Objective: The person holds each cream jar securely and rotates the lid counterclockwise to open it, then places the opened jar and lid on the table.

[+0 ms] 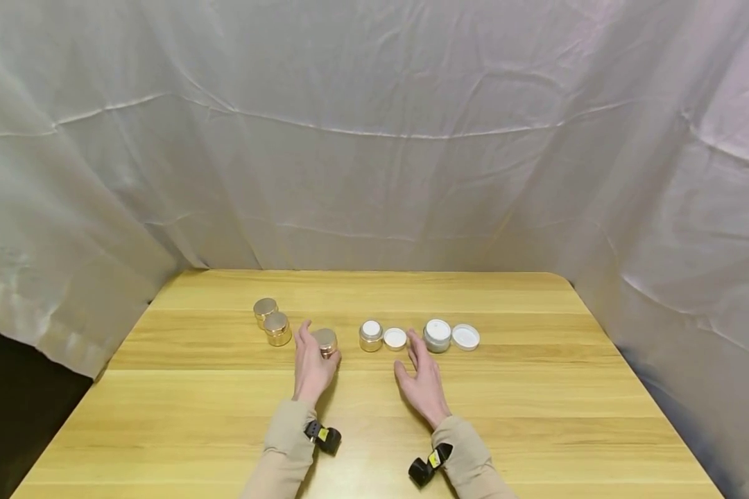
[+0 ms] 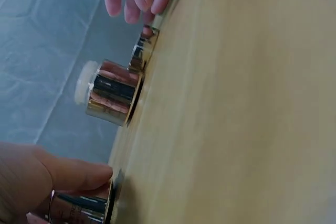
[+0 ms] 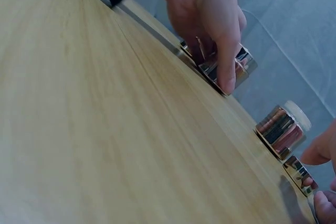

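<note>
My left hand (image 1: 313,367) holds a small gold lidded jar (image 1: 326,339) on the wooden table, thumb on its near side and fingers on its left. In the left wrist view the thumb (image 2: 84,176) lies along this shiny jar (image 2: 79,209). My right hand (image 1: 423,383) hovers, fingers spread and holding nothing, just in front of a loose lid (image 1: 395,338) and a wider uncapped jar (image 1: 437,335). Between the hands stands an uncapped gold jar (image 1: 371,335) with a white top, beside that lid. The right wrist view shows this jar (image 3: 282,128) upright.
Two more gold lidded jars (image 1: 265,310) stand close together at the left. A second loose lid (image 1: 465,337), white inside, lies right of the wider jar. Behind the table (image 1: 537,430) hangs a grey curtain (image 1: 374,173).
</note>
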`<state>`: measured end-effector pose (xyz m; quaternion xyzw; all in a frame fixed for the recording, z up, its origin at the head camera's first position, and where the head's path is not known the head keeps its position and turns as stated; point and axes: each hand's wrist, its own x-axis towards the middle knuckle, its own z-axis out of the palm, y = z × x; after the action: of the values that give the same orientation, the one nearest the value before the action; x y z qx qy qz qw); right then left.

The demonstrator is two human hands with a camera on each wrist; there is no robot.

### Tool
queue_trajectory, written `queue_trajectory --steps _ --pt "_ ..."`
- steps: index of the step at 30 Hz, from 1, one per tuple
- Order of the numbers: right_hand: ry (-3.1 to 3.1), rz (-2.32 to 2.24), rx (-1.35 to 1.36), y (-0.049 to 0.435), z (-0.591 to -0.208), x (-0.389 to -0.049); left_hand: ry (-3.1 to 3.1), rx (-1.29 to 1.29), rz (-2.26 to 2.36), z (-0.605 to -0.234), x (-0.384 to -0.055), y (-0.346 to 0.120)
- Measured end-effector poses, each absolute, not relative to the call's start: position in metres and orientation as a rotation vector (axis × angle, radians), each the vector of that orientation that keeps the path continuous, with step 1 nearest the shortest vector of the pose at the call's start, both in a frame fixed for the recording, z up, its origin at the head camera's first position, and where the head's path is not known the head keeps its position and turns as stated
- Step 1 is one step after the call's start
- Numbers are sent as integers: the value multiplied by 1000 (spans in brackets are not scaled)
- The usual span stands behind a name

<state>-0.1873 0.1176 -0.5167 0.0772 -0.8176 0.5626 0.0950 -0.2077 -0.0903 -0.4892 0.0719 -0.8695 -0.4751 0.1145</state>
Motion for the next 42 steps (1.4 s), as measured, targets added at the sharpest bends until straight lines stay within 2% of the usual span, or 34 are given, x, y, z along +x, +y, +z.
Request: queue_trajectory --steps 11,19,26,33,42 --pt "-2379 1750 203 118 -516 -187 -2327 174 -1533 -513 -199 -95" --pt "-2373 1745 187 119 -515 -187 -2179 -26 -1738 -515 -198 -92" --pt "-2334 1780 172 118 -516 -187 -2019 17 -2111 -514 -197 -90" --pt "-2226 1776 142 114 -511 -184 -1950 61 -2235 -509 -193 -87" --pt "-2007 1624 322 107 -487 -170 -1714 12 -2517 -509 -190 -87"
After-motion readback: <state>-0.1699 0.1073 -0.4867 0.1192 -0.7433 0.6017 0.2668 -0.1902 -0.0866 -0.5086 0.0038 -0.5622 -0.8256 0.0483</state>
